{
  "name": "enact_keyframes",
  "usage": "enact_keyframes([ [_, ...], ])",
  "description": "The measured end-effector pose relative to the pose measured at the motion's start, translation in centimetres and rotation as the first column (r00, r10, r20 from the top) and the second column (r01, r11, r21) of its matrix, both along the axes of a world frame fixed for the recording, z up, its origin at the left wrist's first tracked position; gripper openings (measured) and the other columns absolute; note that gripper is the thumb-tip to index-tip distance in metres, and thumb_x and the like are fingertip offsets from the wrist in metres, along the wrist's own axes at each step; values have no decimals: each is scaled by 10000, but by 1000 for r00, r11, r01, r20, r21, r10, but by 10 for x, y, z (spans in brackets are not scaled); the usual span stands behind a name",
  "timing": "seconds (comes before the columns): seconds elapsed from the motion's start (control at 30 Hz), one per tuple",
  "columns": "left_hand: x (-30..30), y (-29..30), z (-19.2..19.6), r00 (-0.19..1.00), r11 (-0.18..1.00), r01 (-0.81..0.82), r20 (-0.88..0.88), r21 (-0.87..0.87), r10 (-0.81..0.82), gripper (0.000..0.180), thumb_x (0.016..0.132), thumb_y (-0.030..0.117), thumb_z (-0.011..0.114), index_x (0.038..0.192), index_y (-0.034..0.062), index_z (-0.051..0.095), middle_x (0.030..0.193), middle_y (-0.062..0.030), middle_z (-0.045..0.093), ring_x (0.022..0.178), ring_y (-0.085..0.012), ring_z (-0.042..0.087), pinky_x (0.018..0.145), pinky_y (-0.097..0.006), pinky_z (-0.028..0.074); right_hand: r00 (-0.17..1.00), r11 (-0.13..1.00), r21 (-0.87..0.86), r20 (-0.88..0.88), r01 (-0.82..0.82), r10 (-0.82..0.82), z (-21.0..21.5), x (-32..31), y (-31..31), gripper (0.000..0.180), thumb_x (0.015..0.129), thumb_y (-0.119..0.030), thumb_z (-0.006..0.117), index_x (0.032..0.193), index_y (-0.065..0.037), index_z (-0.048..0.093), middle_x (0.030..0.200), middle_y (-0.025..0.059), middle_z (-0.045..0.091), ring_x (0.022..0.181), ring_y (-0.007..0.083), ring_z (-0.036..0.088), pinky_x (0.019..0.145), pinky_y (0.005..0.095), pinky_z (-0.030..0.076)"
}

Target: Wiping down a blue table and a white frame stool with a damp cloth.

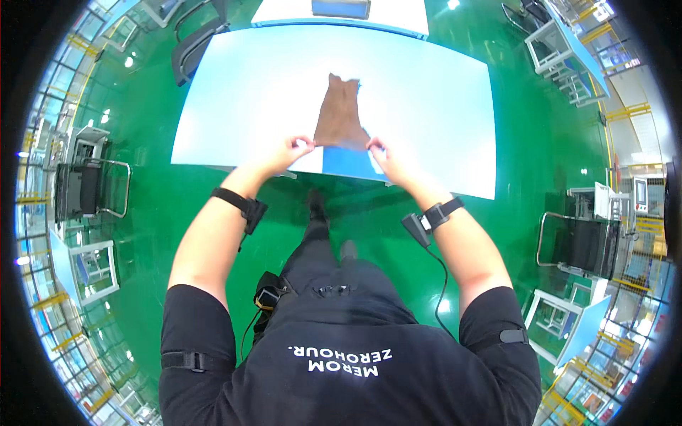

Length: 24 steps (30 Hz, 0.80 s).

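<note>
A piece of brown cloth stretches over the pale blue table top, narrower at its far end, where the edge is uneven. My left hand pinches its near left corner between thumb and fingers. On the other side, my right hand grips the near right corner the same way. The near edge is drawn between both hands, close to the table's front edge. A darker blue patch shows on the table just below the cloth; I cannot tell whether it is a shadow or a separate thing.
Beyond the table stands a second white table with a dark box-like object on it. A black chair is at the far left corner. Other chairs and workbenches line both sides of the green floor. A cable hangs from my right wrist strap.
</note>
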State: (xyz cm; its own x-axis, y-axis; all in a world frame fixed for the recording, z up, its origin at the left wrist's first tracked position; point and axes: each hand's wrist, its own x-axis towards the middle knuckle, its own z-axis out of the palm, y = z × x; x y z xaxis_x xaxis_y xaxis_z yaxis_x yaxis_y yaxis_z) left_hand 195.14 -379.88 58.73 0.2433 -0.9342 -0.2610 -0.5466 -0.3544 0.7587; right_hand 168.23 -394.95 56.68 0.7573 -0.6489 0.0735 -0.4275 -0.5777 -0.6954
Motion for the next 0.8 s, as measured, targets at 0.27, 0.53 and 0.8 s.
enact_keyframes([
  [0.27, 51, -61, -83, 928, 959, 148, -370, 242, -50, 194, 987, 175, 667, 1119, 38, 704, 919, -32, 727, 797, -127, 679, 694, -295, 539, 982, 922, 362, -169, 137, -79, -63, 38, -36, 179, 952, -183, 619, 1042, -32, 648, 970, 206, 703, 944, 398, 668, 838, 456, 532],
  [0.53, 119, -121, -145, 970, 980, -144, 175, -141, 167, 517, 990, 288, 640, 1445, 68, 527, 1414, -194, 561, 1287, -334, 564, 1062, -463, 449, 889, 855, -406, -179, 322, -421, -90, 135, -74, 433, 847, -153, 692, 1233, 17, 594, 1359, 233, 550, 1262, 402, 529, 1054, 489, 447],
  [0.8, 135, -47, -190, 580, 948, -315, 782, -43, 228, 694, 1005, 449, 514, 1623, 215, 304, 1685, -140, 242, 1548, -367, 222, 1185, -637, 200, 955, 958, -224, -194, 179, -224, -139, 168, -7, 716, 969, -283, 600, 1588, -49, 328, 1659, 139, 309, 1529, 352, 292, 1229, 511, 258],
])
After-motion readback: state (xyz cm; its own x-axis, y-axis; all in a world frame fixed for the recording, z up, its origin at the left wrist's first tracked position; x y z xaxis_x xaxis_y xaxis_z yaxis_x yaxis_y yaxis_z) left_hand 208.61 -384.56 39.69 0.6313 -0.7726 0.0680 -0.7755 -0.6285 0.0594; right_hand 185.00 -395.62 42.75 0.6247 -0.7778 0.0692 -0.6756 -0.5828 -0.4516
